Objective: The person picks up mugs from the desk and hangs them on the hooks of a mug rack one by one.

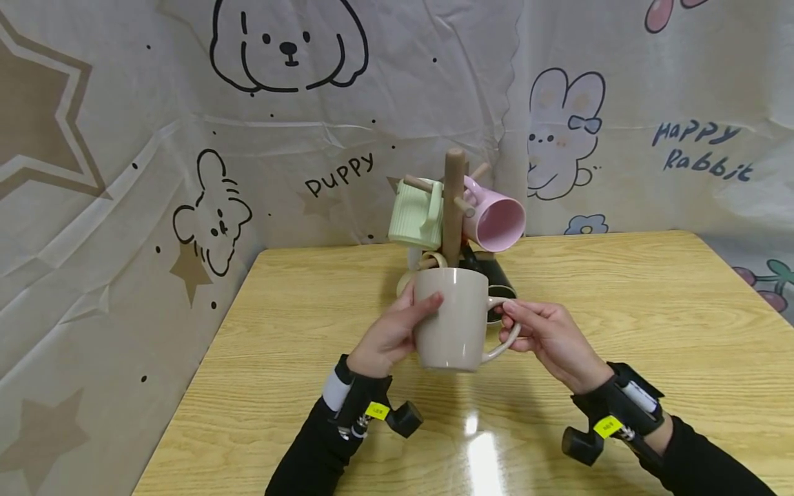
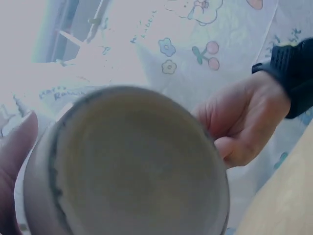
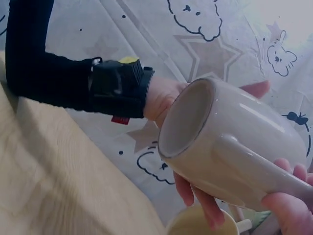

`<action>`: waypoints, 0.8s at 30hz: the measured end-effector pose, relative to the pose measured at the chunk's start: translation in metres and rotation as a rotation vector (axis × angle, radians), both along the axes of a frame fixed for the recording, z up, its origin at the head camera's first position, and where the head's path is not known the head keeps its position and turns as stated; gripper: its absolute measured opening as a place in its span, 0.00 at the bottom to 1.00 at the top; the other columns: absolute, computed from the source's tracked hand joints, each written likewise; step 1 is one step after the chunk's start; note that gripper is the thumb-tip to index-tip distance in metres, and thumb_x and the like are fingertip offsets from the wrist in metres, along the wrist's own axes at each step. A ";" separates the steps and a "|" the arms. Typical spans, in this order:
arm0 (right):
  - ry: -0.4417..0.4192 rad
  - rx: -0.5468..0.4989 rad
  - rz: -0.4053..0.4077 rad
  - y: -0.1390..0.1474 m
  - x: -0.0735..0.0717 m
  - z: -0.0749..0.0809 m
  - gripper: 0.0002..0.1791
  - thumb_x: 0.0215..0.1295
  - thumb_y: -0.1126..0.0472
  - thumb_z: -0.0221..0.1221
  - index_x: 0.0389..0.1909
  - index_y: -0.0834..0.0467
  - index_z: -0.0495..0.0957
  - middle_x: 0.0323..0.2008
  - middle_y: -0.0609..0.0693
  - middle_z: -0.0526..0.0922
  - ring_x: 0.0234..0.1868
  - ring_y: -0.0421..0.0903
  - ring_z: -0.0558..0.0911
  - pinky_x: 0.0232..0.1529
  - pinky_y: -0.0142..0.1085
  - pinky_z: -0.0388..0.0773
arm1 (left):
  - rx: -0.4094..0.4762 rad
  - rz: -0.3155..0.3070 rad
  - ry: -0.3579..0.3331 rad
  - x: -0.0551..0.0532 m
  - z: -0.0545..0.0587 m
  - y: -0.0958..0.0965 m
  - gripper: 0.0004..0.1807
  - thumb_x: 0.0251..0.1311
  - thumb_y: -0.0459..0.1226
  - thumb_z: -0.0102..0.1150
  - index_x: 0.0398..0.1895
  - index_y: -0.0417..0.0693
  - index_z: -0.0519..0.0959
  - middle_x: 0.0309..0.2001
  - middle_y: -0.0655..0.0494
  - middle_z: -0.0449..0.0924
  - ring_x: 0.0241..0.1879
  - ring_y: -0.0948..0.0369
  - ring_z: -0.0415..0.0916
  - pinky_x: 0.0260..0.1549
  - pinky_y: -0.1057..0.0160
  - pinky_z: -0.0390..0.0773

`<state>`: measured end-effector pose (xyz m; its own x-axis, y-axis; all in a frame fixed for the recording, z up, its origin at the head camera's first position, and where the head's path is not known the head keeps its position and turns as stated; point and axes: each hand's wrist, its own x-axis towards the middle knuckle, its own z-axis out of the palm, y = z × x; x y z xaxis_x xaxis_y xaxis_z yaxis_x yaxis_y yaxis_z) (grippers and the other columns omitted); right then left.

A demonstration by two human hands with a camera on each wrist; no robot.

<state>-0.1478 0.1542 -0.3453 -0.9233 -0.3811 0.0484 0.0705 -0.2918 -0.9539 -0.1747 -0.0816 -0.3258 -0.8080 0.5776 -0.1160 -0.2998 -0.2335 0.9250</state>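
Observation:
A glossy beige mug [image 1: 451,320] is held upright above the table, in front of a wooden mug tree [image 1: 454,207]. My left hand [image 1: 387,334] grips its body from the left, thumb across the near side. On the other side my right hand [image 1: 552,341] pinches the mug's handle [image 1: 510,337] between thumb and fingers. The left wrist view shows the mug's round base [image 2: 142,166] close up. In the right wrist view, fingers of the left hand [image 3: 200,196] wrap under the mug.
A ribbed green mug [image 1: 415,215] and a pink mug [image 1: 498,222] hang on the tree's upper pegs. Lower down hang a black mug [image 1: 496,275] and a cream mug [image 3: 195,223], partly hidden. The wooden table [image 1: 279,358] meets a printed cloth [image 1: 298,138] behind and at left.

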 end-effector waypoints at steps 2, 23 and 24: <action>0.019 0.027 -0.018 0.000 0.000 0.000 0.13 0.69 0.61 0.48 0.36 0.55 0.82 0.26 0.44 0.81 0.28 0.35 0.81 0.32 0.27 0.80 | 0.014 0.019 -0.032 -0.001 -0.003 0.004 0.67 0.19 0.63 0.72 0.68 0.57 0.48 0.60 0.47 0.61 0.54 0.54 0.65 0.55 0.48 0.67; 0.083 0.129 -0.037 0.004 -0.005 0.014 0.11 0.69 0.59 0.49 0.35 0.53 0.81 0.25 0.44 0.80 0.28 0.36 0.82 0.30 0.29 0.81 | 0.036 0.103 0.003 -0.001 -0.011 0.013 0.59 0.22 0.58 0.75 0.62 0.45 0.60 0.50 0.52 0.70 0.46 0.57 0.71 0.46 0.54 0.71; 0.082 0.134 -0.032 0.005 -0.006 0.015 0.12 0.69 0.59 0.49 0.35 0.53 0.81 0.25 0.44 0.80 0.27 0.36 0.82 0.31 0.30 0.81 | 0.048 0.104 0.003 -0.001 -0.012 0.014 0.58 0.22 0.59 0.75 0.62 0.45 0.60 0.49 0.52 0.71 0.46 0.58 0.71 0.46 0.55 0.71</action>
<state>-0.1533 0.1596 -0.3302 -0.9303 -0.3592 0.0745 -0.0163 -0.1626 -0.9866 -0.1757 -0.0672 -0.3376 -0.8640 0.4957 -0.0884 -0.2694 -0.3069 0.9128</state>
